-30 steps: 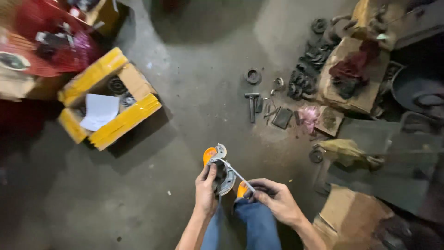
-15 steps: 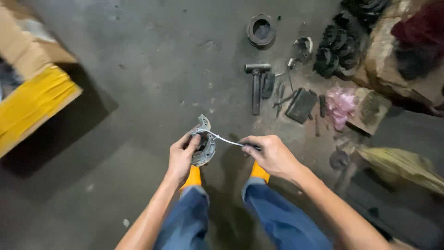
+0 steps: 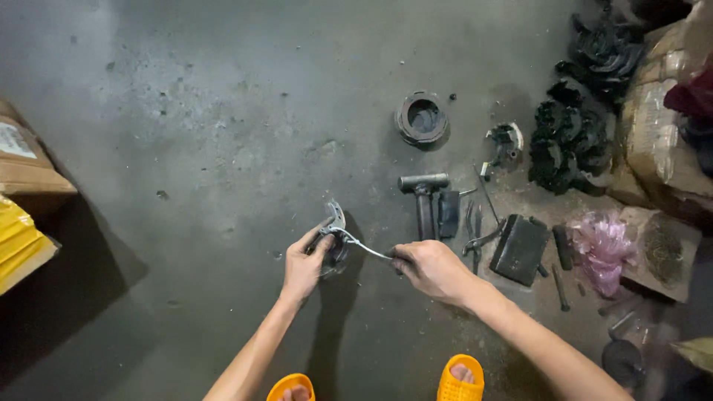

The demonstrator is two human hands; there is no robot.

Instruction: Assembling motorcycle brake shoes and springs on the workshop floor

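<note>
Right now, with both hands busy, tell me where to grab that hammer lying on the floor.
Take the hammer by its dark handle, near the lower end, coming down from above. It lies flat on the concrete floor, metal head away from the person, handle pointing back toward the right hand. A dark flat block sits close on its right side, so fingers probably fit better from the left.

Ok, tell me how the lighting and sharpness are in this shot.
Head view: light falls brightest on the upper concrete floor, fading into dark corners; hard shadow below the left hand; the metal part it holds stays fairly sharp; stacked black parts lose detail in shade.
</note>
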